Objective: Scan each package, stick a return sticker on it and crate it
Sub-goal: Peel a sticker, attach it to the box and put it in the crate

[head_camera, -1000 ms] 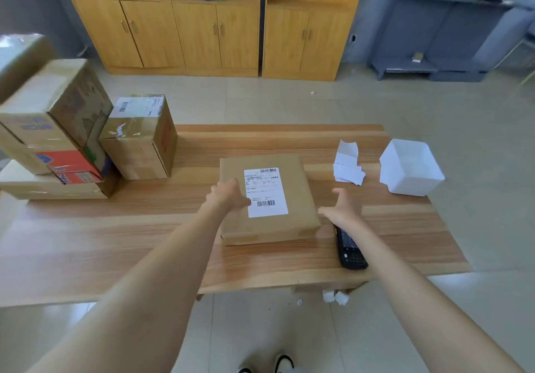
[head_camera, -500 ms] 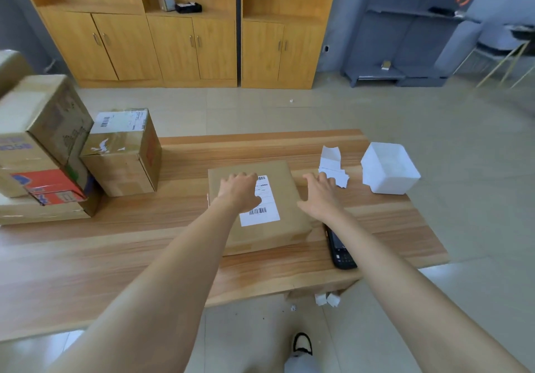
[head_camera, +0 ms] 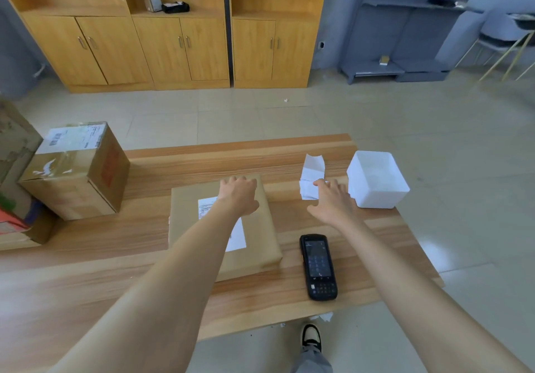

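— The package [head_camera: 260, 245]?
— Flat, brown paper, white printed label [head_camera: 238, 236] on top, mid-table. Left hand [head_camera: 238, 196] lies flat on its far end.
— Right hand [head_camera: 333, 203]?
— Fingers spread, tips at the sticker stack [head_camera: 311, 174] near the far right corner.

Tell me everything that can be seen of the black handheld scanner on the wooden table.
The black handheld scanner is a long, slim device, plastic as it looks. It lies flat, face up, on the wooden table near the front edge, dim screen on the far half, small keys on the near half. It is just right of the flat brown package, apart from it. No hand touches it.
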{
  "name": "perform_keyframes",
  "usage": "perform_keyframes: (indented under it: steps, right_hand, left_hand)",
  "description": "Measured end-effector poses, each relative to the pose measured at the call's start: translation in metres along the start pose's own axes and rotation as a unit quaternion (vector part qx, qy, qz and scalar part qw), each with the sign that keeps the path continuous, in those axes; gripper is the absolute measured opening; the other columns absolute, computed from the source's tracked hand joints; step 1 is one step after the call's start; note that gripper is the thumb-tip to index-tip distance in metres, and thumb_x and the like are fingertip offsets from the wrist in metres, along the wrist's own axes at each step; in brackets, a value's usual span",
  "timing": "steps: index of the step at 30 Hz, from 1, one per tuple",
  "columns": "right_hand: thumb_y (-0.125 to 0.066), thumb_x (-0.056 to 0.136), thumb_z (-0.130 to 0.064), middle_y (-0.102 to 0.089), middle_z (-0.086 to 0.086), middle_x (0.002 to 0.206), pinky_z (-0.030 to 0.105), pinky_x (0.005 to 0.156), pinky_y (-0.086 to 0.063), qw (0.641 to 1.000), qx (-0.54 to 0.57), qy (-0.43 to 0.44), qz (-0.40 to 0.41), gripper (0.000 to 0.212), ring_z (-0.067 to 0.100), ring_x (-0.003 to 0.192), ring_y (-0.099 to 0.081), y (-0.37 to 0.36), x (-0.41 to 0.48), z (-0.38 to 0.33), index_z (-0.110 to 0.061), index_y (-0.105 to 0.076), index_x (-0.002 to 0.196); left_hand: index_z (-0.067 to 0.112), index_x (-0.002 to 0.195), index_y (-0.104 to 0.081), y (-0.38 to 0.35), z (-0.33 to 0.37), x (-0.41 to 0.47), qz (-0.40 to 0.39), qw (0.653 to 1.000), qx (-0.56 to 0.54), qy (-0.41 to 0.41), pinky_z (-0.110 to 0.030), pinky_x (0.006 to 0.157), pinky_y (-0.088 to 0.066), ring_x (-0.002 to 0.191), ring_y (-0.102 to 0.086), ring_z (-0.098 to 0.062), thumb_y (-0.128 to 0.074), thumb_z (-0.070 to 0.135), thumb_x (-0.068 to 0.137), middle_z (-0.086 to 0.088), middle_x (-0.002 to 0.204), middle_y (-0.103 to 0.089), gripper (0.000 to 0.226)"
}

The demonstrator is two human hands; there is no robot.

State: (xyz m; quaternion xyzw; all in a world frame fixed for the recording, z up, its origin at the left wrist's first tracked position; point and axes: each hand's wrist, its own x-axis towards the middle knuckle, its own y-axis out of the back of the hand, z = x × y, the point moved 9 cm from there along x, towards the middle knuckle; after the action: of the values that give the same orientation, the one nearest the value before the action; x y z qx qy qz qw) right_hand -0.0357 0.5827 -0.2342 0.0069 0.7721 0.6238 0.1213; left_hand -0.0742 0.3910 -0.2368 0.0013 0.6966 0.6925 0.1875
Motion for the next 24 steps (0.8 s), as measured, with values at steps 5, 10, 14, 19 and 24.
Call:
perform_keyframes:
  steps: [5,10,14,19,24]
  right_hand:
    - [-0.059,0.086,-0.027,-0.036,0.011,0.137,0.037,0.096,-0.035,0.999,0.013,-0.003,-0.029,0.059,0.032,0.124,-0.035,-0.002,0.051,0.055,-0.016,-0.036,0.139]
    - [-0.060,0.085,-0.024,-0.037,0.011,0.135,0.035,0.090,-0.036,0.998,0.037,0.005,-0.057,0.052,0.032,0.123,-0.036,0.000,0.100,0.095,-0.015,-0.041,0.133]
    - [-0.059,0.085,-0.021,-0.039,0.010,0.134,0.037,0.091,-0.040,0.995,0.056,0.024,-0.077,0.049,0.031,0.123,-0.037,-0.003,0.136,0.110,-0.014,-0.043,0.130]
    - [-0.057,0.086,-0.021,-0.038,0.010,0.136,0.036,0.093,-0.039,0.989,0.081,0.041,-0.120,0.052,0.030,0.129,-0.032,-0.020,0.175,0.113,-0.014,-0.040,0.135]
    - [-0.054,0.088,-0.021,-0.035,0.011,0.137,0.036,0.093,-0.040,0.980,0.094,0.057,-0.165,0.055,0.029,0.130,-0.031,-0.045,0.211,0.106,-0.012,-0.037,0.139]
  left_hand:
    - [0.016,0.133,-0.046,0.002,0.047,0.051,-0.016,1.000,-0.006,0.008,-0.040,0.101,-0.031,0.127,-0.039,-0.030,-0.053,0.026,0.090,-0.009,0.133,-0.048,0.045]
    - [0.016,0.131,-0.047,0.004,0.093,0.102,-0.025,0.999,-0.012,0.024,-0.040,0.102,-0.032,0.126,-0.040,-0.030,-0.053,0.025,0.089,-0.008,0.134,-0.049,0.043]
    - [0.016,0.130,-0.047,-0.001,0.113,0.134,-0.034,0.998,-0.024,0.047,-0.040,0.103,-0.030,0.125,-0.040,-0.029,-0.052,0.024,0.089,-0.007,0.134,-0.050,0.042]
    - [0.017,0.128,-0.048,-0.010,0.114,0.164,-0.047,0.995,-0.039,0.078,-0.038,0.101,-0.031,0.124,-0.040,-0.029,-0.051,0.023,0.090,-0.006,0.132,-0.051,0.039]
    - [0.016,0.131,-0.048,-0.023,0.106,0.196,-0.067,0.993,-0.039,0.090,-0.039,0.103,-0.031,0.125,-0.040,-0.029,-0.051,0.025,0.091,-0.007,0.132,-0.050,0.041]
